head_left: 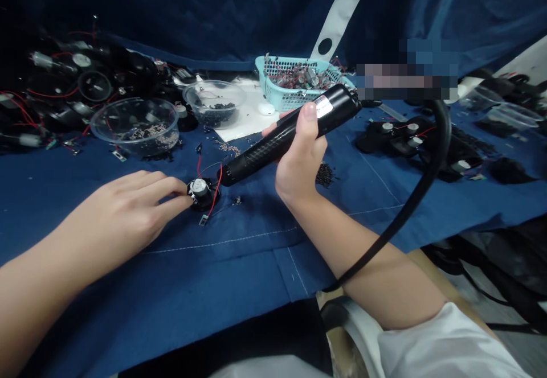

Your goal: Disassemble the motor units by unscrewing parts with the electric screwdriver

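My right hand (299, 159) is wrapped round a black electric screwdriver (290, 130), held slanted with its tip down at a small black motor part (201, 191). That part has a silver round cap and red wires and lies on the blue cloth (239, 253). My left hand (132, 210) rests on the cloth to its left, fingertips pressed against the part's edge. A thick black cable (421, 187) loops from the screwdriver's rear down past my right forearm.
Two clear plastic bowls (134, 124) (213, 100) with small screws stand at the back left. A turquoise basket (294, 82) of parts sits behind. Piles of black motor parts lie at far left (64, 90) and right (410, 136). Loose screws (325, 174) dot the cloth.
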### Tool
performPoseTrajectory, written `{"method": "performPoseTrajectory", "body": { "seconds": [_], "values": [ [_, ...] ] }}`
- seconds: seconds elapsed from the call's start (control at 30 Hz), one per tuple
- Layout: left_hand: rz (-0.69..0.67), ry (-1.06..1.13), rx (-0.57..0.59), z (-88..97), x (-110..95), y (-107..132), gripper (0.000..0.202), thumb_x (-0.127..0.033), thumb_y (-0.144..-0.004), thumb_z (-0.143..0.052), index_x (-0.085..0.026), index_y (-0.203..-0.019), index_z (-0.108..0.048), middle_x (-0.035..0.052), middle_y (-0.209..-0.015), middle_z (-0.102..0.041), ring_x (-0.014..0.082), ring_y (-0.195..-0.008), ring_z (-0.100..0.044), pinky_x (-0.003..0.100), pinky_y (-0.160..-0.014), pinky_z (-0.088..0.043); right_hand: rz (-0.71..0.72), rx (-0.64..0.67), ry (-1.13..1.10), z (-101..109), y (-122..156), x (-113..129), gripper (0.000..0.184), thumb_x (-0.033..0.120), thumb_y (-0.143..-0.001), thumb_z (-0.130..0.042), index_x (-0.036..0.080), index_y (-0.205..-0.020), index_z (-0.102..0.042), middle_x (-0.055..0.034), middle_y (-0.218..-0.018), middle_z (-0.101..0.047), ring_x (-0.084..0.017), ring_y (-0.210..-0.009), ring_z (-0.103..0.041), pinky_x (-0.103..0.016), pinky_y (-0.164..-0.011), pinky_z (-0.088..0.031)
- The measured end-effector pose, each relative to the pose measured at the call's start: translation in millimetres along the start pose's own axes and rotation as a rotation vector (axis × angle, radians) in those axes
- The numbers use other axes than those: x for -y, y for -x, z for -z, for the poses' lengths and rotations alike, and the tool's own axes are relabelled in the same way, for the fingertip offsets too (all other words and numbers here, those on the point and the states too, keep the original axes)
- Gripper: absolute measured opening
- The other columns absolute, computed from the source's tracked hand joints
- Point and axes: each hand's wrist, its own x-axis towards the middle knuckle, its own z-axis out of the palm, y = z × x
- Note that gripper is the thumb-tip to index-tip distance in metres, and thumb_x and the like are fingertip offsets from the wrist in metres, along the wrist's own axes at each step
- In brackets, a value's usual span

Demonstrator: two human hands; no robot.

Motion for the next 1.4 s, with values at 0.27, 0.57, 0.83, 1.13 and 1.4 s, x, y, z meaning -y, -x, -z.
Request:
{"method": "performPoseTrajectory", "body": {
  "seconds": [0.27,0.57,0.83,1.13,1.4],
  "values": [
    [0.046,0.108,-0.044,-10.5,6,11,0.029,-0.034,-0.108,-0.055,-0.025,-0.099,-0.081,0.0043,-0.100,-0.075,0.0190,-0.076,-0.069,0.035,-0.067,-0.059,0.023,0.019,-0.029,1,0,-2,0.055,0.074,-0.098,-0.048,0.023,-0.079,-0.059,-0.0009,-0.071,-0.065,-0.016,-0.067,-0.069,-0.032,-0.067,-0.057],
    [0.061,-0.045,0.059,1.9,-17,4,0.046,-0.041,-0.109,-0.045,-0.021,-0.102,-0.085,0.0094,-0.100,-0.074,0.0249,-0.074,-0.073,0.046,-0.070,-0.067,0.017,-0.069,-0.080,3,-5,-1,0.057,0.077,-0.095,-0.050,0.022,-0.084,-0.061,-0.0004,-0.066,-0.066,-0.015,-0.061,-0.066,-0.030,-0.060,-0.053],
    [0.206,0.400,-0.073,1.0,7,11,0.019,-0.036,-0.103,-0.064,-0.030,-0.101,-0.082,0.0003,-0.108,-0.081,0.0165,-0.088,-0.080,0.027,-0.078,-0.066,0.176,0.022,0.132,21,-20,27,0.047,0.067,-0.092,-0.067,0.024,-0.072,-0.065,0.0016,-0.061,-0.058,-0.014,-0.057,-0.061,-0.031,-0.056,-0.048],
    [0.724,0.351,-0.025,-48.3,38,-21,0.035,-0.045,-0.095,-0.059,-0.023,-0.110,-0.081,0.0061,-0.099,-0.083,0.0221,-0.075,-0.075,0.035,-0.075,-0.062,0.142,0.292,-0.091,17,-21,19,0.044,0.065,-0.083,-0.078,0.024,-0.094,-0.069,-0.0017,-0.089,-0.075,-0.016,-0.085,-0.069,-0.033,-0.080,-0.059],
    [0.681,0.368,0.151,-99.7,79,-76,0.026,-0.041,-0.083,-0.063,-0.027,-0.089,-0.084,0.0078,-0.094,-0.082,0.0284,-0.088,-0.076,0.038,-0.085,-0.060,-0.037,0.272,-0.080,21,-17,8,0.044,0.065,-0.082,-0.079,0.023,-0.091,-0.068,0.0014,-0.074,-0.066,-0.014,-0.073,-0.064,-0.029,-0.070,-0.054]
  ]
}}
